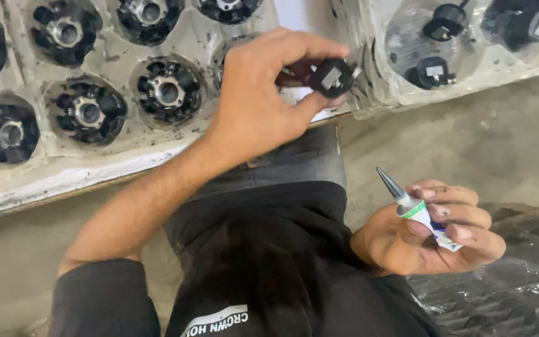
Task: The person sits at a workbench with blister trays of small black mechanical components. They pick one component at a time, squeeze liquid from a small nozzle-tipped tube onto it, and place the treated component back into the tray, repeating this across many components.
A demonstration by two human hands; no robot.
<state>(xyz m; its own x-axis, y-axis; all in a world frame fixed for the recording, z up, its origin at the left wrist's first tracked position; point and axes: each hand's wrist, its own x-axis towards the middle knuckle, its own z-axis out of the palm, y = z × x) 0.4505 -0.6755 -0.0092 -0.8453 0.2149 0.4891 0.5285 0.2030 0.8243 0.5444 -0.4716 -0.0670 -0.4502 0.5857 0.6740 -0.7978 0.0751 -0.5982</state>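
Note:
My left hand [263, 100] reaches forward and pinches a small black part with a grey metal face [333, 77] between thumb and fingertips, just above the edge of a white moulded tray [120, 153]. My right hand [432, 234] is low at the right, closed around a small white tube with a green band and a grey pointed nozzle [407, 203]; the nozzle points up and to the left. The two hands are well apart. My dark trouser leg [282, 249] lies below them.
The white tray holds several black round parts with shiny metal hubs [168, 92] in its pockets. A second white tray [469, 68] at the top right holds smaller black parts [432, 72]. The floor is grey concrete [469, 143]. Crinkled clear plastic [500, 299] lies at the bottom right.

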